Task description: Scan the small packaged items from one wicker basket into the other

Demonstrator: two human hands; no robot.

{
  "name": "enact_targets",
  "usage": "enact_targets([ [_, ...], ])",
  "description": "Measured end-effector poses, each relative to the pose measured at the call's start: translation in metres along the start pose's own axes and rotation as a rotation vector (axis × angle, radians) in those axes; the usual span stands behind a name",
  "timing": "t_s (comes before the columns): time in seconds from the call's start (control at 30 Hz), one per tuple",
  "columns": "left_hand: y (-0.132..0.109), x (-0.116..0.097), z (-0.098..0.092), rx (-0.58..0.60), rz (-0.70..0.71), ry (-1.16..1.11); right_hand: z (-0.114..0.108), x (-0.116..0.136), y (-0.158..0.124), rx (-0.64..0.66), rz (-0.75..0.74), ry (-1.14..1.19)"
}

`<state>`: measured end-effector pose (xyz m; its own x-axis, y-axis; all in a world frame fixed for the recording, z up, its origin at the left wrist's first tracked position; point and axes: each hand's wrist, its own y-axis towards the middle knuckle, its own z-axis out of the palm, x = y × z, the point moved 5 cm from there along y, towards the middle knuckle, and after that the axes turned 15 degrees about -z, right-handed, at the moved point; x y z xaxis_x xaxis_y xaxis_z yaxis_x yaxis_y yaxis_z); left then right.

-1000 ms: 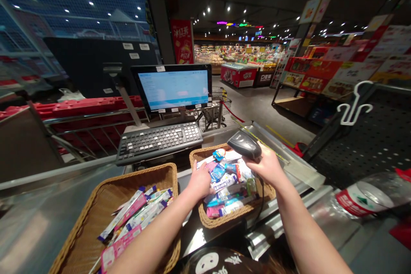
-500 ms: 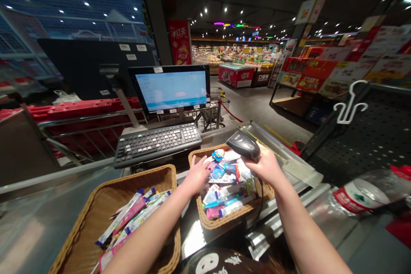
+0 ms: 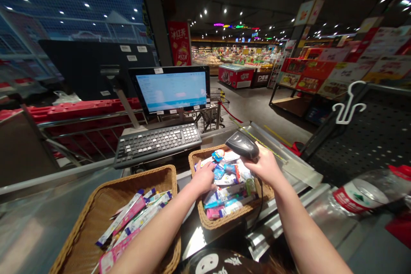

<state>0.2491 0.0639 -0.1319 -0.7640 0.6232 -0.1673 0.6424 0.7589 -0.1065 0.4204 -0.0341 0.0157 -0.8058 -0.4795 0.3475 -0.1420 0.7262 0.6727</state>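
Observation:
My right hand (image 3: 265, 167) grips a black handheld barcode scanner (image 3: 242, 144), held over the right wicker basket (image 3: 221, 221), its head pointing left. My left hand (image 3: 204, 177) reaches into that basket, fingers curled down among several small packaged items (image 3: 229, 188); whether it grips one is hidden. A second wicker basket (image 3: 99, 199) at the left holds several long pink, white and blue packets (image 3: 131, 218).
A black keyboard (image 3: 157, 142) and a lit monitor (image 3: 171, 90) stand behind the baskets on the steel checkout counter (image 3: 38, 227). A plastic bottle (image 3: 366, 197) lies at the right. A black perforated panel with a white hook (image 3: 349, 105) rises at right. Shop shelves fill the background.
My left hand has shifted a little to the right and deeper among the items in the right basket. The scanner hand has barely moved.

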Motion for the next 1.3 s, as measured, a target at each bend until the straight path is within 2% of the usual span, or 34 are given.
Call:
enact_targets([
  [0.17,-0.001,-0.001,0.001,-0.001,-0.030,-0.048,-0.001,0.001,0.001,-0.001,0.003,0.012],
  [0.3,-0.007,0.005,-0.006,-0.143,0.000,-0.059,-0.001,0.001,0.001,-0.006,0.007,0.020],
  [0.43,-0.018,0.014,-0.021,-0.269,0.029,-0.096,-0.001,0.003,0.003,-0.004,-0.003,0.014],
  [0.73,-0.055,0.049,-0.076,-0.445,-0.059,-0.040,0.003,0.017,0.013,-0.011,-0.066,0.019],
  [0.9,-0.084,0.078,-0.118,-0.614,-0.169,0.045,0.012,0.029,0.026,-0.038,-0.095,0.046],
  [1.07,-0.122,0.100,-0.157,-0.789,-0.261,0.133,0.024,0.052,0.043,-0.070,-0.169,0.094],
  [1.17,-0.142,0.110,-0.172,-0.853,-0.302,0.171,0.032,0.069,0.052,-0.097,-0.218,0.123],
  [1.3,-0.164,0.123,-0.183,-0.888,-0.350,0.200,0.046,0.093,0.062,-0.071,-0.267,0.160],
])
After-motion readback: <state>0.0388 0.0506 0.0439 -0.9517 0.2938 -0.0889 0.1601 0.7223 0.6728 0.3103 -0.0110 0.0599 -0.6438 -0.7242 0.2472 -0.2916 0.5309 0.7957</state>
